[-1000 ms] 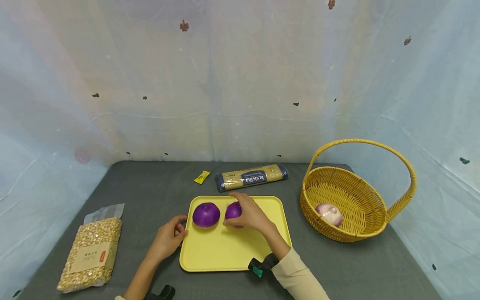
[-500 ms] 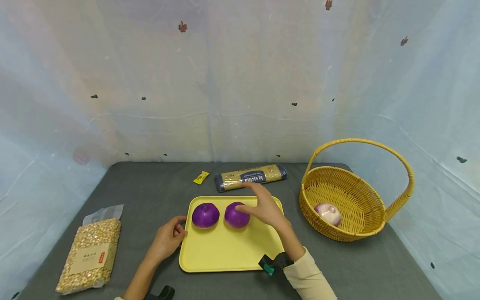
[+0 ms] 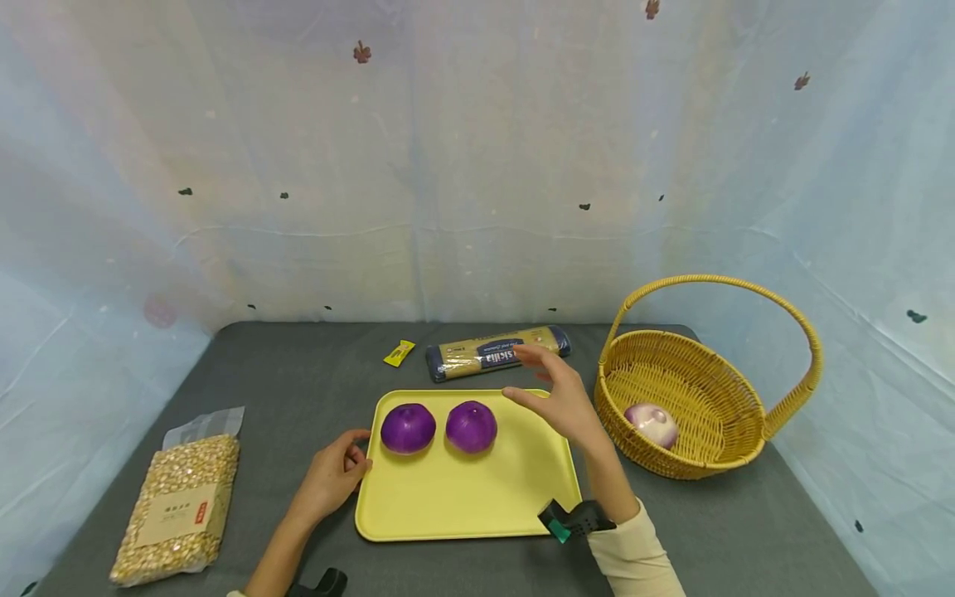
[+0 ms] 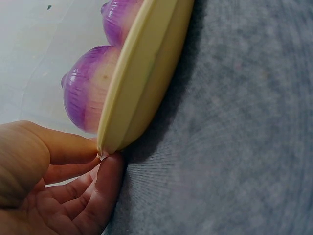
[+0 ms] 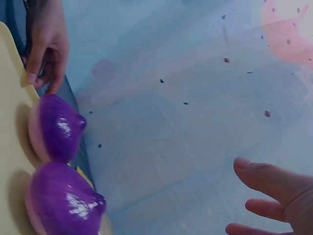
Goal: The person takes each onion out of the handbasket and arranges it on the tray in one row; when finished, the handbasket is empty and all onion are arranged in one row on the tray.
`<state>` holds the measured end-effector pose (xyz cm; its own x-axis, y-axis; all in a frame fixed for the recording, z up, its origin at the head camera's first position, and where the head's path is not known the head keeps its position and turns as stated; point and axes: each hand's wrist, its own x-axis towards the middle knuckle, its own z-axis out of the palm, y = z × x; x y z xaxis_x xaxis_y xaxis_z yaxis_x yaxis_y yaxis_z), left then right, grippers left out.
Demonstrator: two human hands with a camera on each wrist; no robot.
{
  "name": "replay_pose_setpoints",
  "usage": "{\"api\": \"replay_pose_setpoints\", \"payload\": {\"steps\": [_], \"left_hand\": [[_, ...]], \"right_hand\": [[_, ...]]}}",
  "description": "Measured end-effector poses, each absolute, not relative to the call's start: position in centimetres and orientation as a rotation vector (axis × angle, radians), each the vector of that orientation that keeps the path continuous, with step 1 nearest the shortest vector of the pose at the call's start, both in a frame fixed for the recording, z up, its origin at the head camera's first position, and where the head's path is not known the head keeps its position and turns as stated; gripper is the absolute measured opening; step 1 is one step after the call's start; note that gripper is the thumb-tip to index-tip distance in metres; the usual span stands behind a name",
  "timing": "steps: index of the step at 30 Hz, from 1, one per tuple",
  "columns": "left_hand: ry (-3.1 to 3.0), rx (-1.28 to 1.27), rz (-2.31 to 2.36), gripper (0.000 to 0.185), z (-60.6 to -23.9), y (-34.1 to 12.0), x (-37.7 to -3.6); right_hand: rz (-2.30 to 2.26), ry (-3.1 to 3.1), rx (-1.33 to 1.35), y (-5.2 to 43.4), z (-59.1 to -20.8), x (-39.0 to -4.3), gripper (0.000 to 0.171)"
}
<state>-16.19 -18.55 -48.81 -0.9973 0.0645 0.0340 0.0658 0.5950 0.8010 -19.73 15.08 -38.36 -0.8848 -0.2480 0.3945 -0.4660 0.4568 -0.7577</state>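
The right hand (image 3: 563,402) is raised above the far right corner of the yellow tray (image 3: 455,502), its grip released: thumb and fingers are spread apart with nothing between them. The nearer purple onion (image 3: 472,427) sits on the tray just to the left of the thumb tip, outside the grip and apart from it. The farther purple onion (image 3: 408,429) rests beside that one, with a narrow gap between them in the head view, so it lies farther from the right grip and closer to the left hand (image 3: 337,473). Both stand in the far half of the tray, their pointed tips up. In the right wrist view the two onions are at the left, well away from the open thumb and fingers.

The left grip is pinching the tray's left rim, the thumb against the edge from above and a finger beneath it. The left wrist view shows the farther purple onion just inside that rim, near the thumb, without the hand touching it.

To the right of the right hand, a woven basket (image 3: 705,394) with a tall handle holds a paler onion (image 3: 652,425) near its left wall. Beyond the tray lie a wrapped roll (image 3: 462,358), partly covered by the right fingers, and a small yellow packet (image 3: 399,353). A bag of corn kernels (image 3: 177,506) lies at the left of the grey table (image 3: 298,398).
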Motion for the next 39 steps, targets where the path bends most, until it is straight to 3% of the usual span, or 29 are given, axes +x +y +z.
{"api": "replay_pose_setpoints", "payload": {"steps": [9,39], "left_hand": [[-2.809,-0.128,-1.39,0.036,-48.6,-18.6,-16.2],[-2.8,-0.117,-1.437,0.037,-48.5,-18.6,-15.9]], "right_hand": [[1.42,-2.445,0.569,16.0,-34.6,-17.3,0.056],[1.407,-2.241,0.314,21.8,-33.3,-16.1,0.051]]}}
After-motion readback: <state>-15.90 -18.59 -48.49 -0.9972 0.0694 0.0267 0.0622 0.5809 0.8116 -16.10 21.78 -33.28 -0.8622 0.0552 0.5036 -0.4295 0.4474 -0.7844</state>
